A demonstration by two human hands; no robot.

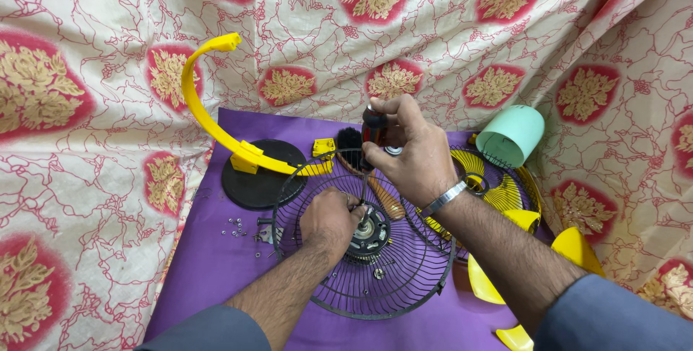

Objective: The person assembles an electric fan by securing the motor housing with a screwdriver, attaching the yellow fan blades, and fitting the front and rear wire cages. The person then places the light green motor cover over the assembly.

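Round black wire fan guard (404,279)

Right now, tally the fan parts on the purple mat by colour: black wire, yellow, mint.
Black wire grilles: 2, one under both hands, one behind the right wrist
Yellow bracket and yellow blades: 2
Mint housing: 1
Total: 5

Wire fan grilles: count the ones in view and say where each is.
2. One black wire grille lies flat on the purple mat under both hands; a second grille, over yellow blades, sits behind the right wrist, partly hidden. More could be concealed.
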